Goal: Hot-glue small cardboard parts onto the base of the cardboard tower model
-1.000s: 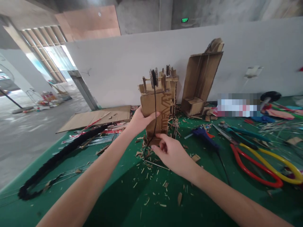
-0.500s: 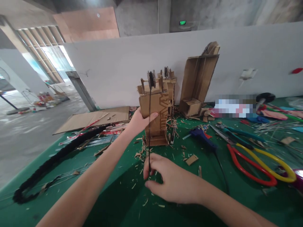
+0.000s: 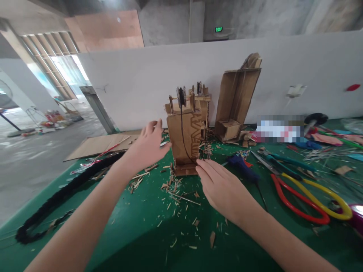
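A cardboard tower model (image 3: pixel 185 139) stands upright on the green table (image 3: pixel 147 241), with small wheels on sticks at its top. A black string (image 3: pixel 182 128) runs from a top wheel down its front. My right hand (image 3: pixel 224 190) pinches the string's lower end beside the tower's base. My left hand (image 3: pixel 149 145) hovers just left of the tower with fingers spread, touching nothing. Cardboard scraps (image 3: pixel 178 196) litter the table under both hands.
A second tall cardboard piece (image 3: pixel 236 100) leans on the white wall behind. Red and yellow scissors (image 3: pixel 309 198), a blue glue gun (image 3: pixel 244 164) and other tools lie right. A black braided rope (image 3: pixel 65 192) and flat cardboard sheet (image 3: pixel 99 143) lie left.
My left hand let go of the tower and opened beside it. My right hand moved from near me back up to the tower's base, and the string now hangs slack.
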Motion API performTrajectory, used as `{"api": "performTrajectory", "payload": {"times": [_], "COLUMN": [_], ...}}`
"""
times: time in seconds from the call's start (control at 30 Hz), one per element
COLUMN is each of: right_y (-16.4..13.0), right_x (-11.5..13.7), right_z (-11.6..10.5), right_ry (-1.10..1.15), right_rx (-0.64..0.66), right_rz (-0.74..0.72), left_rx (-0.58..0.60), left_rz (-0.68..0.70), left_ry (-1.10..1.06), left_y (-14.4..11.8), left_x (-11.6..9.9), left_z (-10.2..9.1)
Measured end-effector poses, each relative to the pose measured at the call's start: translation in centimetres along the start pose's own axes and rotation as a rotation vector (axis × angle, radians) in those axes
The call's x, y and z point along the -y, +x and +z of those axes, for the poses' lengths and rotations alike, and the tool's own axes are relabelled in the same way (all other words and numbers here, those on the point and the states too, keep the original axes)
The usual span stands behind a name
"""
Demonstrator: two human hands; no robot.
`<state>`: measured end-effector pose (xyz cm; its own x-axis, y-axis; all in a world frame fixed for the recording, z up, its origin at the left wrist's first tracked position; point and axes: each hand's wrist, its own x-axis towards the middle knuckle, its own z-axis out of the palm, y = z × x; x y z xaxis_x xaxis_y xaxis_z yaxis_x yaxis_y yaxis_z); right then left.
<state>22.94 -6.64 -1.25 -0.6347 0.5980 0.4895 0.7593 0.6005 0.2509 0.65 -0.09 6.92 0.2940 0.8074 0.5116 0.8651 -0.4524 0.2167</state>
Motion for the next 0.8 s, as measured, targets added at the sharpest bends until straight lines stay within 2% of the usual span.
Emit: {"api": "performTrajectory", "payload": {"times": [0.1, 0.17, 0.2, 0.27, 0.33, 0.4, 0.43, 0.6, 0.7, 0.8], "right_y": [-0.3, -0.3, -0.2, -0.1, -0.1, -0.2, -0.2, -0.6, -0.7, -0.7], "right_x": [0.5, 1.1, 1.3, 1.7, 1.8, 1.7, 1.5, 0.3, -0.6, -1.3], "right_z": [0.5, 0.5, 0.5, 0.4, 0.4, 0.4, 0.4, 1.0, 1.7, 2.3], "right_ry": [0.0, 0.021, 0.037, 0.089, 0.166, 0.249, 0.288, 0.459, 0.52, 0.539], "right_rx": [-0.038, -0.042, -0.041, -0.056, -0.093, -0.142, -0.175, -0.373, -0.385, -0.302], "right_rz": [-0.017, -0.038, -0.049, -0.059, -0.051, -0.01, 0.017, 0.178, 0.32, 0.422], "left_rx": [-0.106, -0.204, -0.166, 0.031, 0.08, 0.099, 0.135, 0.353, 0.318, 0.244], "left_rz": [-0.016, 0.093, 0.168, 0.261, 0.206, 0.121, 0.125, 0.266, 0.304, 0.326], "left_ry": [0.2, 0.142, 0.066, -0.05, -0.102, -0.16, -0.169, -0.167, -0.059, -0.038], "left_y": [-1.3, -2.5, -3.0, -4.1, -4.8, -5.1, -5.1, -4.6, -4.5, -4.4], "left_x": [-2.2, -4.3, -5.3, -6.6, -6.9, -6.3, -5.8, -4.2, -3.9, -3.6], "left_z": [-4.0, -5.0, -4.9, -3.4, -1.2, 0.7, 1.5, 2.9, 3.3, 3.3]}}
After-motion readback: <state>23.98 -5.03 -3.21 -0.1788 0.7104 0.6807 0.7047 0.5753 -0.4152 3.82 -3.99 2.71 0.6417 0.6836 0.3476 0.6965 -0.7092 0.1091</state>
